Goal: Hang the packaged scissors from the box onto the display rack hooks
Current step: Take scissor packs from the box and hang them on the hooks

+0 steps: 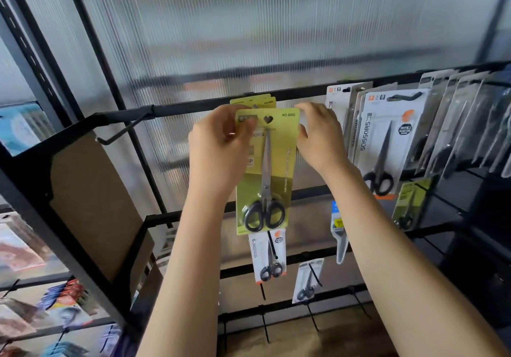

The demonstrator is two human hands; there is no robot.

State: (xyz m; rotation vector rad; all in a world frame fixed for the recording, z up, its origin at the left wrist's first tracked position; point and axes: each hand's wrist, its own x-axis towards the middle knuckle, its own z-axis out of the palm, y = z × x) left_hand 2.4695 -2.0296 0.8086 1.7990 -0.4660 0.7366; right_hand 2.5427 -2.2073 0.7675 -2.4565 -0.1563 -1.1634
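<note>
Alignment of the heart-shaped hang hole (268,119) with the hook is what your next move turns on. You hold the yellow-green scissors card (279,179) upright in front of the top rail (177,110) of the display rack, its long axis vertical, blade tips up and black handles down. Your left hand (221,146) pinches the card's upper left edge, thumb on the front face. Your right hand (318,138) grips the upper right corner, fingers curled over its edge. Both hands sit level with the hole, one to each side, about equally near it.

Just behind the card, more yellow-green cards (262,101) of the same kind already hang from the rail, their tops showing above yours. The hook that carries them is hidden by your card, so you cannot tell from this view whether its tip has entered the hole. I judge it sits straight behind, a little higher, so the card likely needs a small lift and a push away from you, kept square.

To your right hang white scissors packs (387,141), near your right hand; tilting that way could brush them. An empty hook (119,132) juts from the rail well to the left.
</note>
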